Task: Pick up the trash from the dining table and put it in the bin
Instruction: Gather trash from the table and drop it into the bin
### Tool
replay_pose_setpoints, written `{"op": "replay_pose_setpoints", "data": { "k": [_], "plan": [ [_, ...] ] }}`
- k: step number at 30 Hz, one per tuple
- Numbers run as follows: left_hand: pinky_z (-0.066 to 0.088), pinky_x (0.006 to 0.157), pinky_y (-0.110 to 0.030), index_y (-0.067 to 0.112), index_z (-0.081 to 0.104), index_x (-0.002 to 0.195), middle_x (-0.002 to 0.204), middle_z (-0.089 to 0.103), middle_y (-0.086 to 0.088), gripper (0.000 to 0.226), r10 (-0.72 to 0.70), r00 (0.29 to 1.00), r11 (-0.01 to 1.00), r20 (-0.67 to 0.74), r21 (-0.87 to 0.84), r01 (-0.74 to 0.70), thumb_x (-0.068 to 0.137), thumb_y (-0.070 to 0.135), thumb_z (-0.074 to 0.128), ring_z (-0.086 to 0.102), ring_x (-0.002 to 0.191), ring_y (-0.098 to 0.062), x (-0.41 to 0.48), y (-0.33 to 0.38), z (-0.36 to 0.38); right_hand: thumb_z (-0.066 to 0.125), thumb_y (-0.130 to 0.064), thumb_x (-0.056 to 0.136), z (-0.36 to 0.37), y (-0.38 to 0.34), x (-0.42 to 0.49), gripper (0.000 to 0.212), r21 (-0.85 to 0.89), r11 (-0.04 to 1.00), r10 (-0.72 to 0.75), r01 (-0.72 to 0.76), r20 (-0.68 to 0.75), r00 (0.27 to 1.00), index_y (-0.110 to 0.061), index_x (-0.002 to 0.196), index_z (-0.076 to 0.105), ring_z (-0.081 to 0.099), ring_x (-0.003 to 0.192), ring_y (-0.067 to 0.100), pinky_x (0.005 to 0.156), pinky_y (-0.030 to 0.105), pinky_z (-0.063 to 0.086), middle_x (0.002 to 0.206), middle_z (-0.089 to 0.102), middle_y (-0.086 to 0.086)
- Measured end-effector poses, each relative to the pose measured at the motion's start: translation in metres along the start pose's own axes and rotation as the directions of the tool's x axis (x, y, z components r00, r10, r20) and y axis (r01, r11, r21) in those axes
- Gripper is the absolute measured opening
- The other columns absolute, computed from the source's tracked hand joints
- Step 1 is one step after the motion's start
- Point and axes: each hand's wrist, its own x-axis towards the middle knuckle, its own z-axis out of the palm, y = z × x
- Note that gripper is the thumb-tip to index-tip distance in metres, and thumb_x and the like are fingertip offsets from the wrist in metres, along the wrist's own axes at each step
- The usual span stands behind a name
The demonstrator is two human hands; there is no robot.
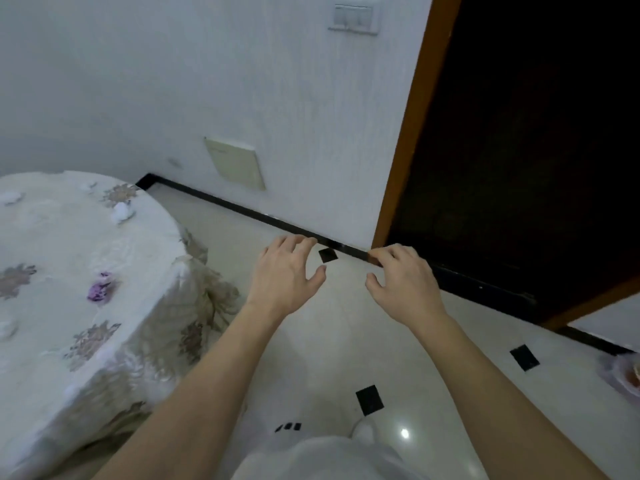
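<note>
The dining table [145, 244] stands at the left under a white flowered cloth. On it lie a crumpled purple wrapper [99, 287], a white paper ball [123, 210] farther back, and other white scraps at the left edge [10, 197]. My left hand [284, 275] and my right hand [403, 282] are stretched out in front of me over the floor, to the right of the table. Both have relaxed, spread fingers and hold nothing. The view is blurred. No bin that I can make out for sure.
A white wall with a black skirting [242, 211] runs behind. A dark doorway with an orange-brown frame [412, 126] fills the right. The pale floor has small black tiles [370, 399]. A pinkish object [627, 374] sits at the right edge on the floor.
</note>
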Motion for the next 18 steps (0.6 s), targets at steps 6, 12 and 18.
{"op": "replay_pose_setpoints", "data": {
  "k": [6,12,18],
  "plan": [
    [0.045,0.093,-0.041,0.020,0.057,0.132,0.129,0.062,-0.001,0.053,-0.204,0.978,0.976,-0.044,0.066,0.206,0.088,0.050,0.054,0.053,0.120,-0.025,0.024,-0.034,-0.005,0.057,-0.032,0.089,0.019,-0.012,0.080,0.038,0.068,0.974,-0.220,0.216,0.058,0.974,-0.016,0.123,0.061,0.054,0.106,0.022,0.086,0.038,0.048,0.114,0.062,0.002],
    [0.045,0.095,-0.041,0.024,0.056,0.132,0.129,0.061,0.001,0.054,-0.406,0.909,0.903,-0.092,0.112,0.414,0.087,0.053,0.050,0.051,0.121,-0.023,0.030,-0.095,-0.012,0.059,-0.031,0.087,0.055,-0.065,0.153,0.038,0.157,0.904,-0.415,0.397,0.098,0.905,-0.014,0.121,0.063,0.056,0.105,0.026,0.084,0.041,0.048,0.113,0.063,0.005],
    [0.047,0.093,-0.043,0.022,0.059,0.126,0.127,0.063,-0.001,0.049,-0.530,0.835,0.831,-0.150,0.106,0.547,0.087,0.050,0.055,0.054,0.118,-0.025,0.059,-0.170,-0.006,0.057,-0.032,0.084,0.094,-0.128,0.231,0.038,0.191,0.824,-0.556,0.534,0.088,0.827,-0.014,0.116,0.065,0.058,0.101,0.027,0.079,0.041,0.050,0.109,0.063,0.005]
  ]
}}
